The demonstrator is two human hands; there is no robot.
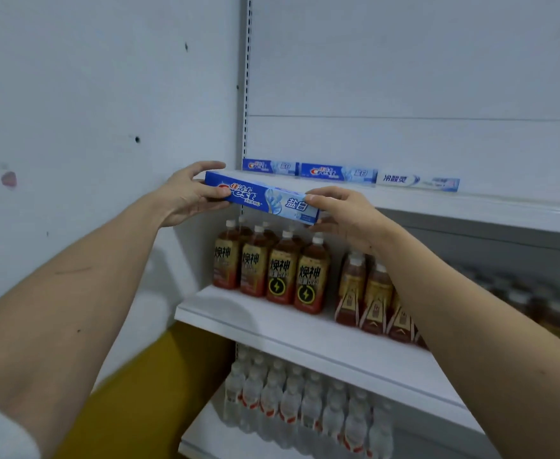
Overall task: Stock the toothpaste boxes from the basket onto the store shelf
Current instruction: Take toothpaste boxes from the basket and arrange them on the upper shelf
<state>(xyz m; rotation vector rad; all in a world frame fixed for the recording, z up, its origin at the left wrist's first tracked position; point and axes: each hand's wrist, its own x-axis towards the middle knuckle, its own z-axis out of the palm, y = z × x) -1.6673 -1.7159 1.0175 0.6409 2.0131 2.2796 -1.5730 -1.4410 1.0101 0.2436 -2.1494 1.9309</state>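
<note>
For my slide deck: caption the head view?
Both hands hold a blue toothpaste box at the white top shelf.

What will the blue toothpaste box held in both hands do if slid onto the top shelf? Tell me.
The blue toothpaste box looks stiff: it spans both hands unsagged. Probably light, since fingers pinch only its ends. Its flat sides should slide on the top shelf, not roll.

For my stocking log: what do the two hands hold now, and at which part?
One blue toothpaste box, held level by both ends: the left hand grips its left end, the right hand its right end.
</note>
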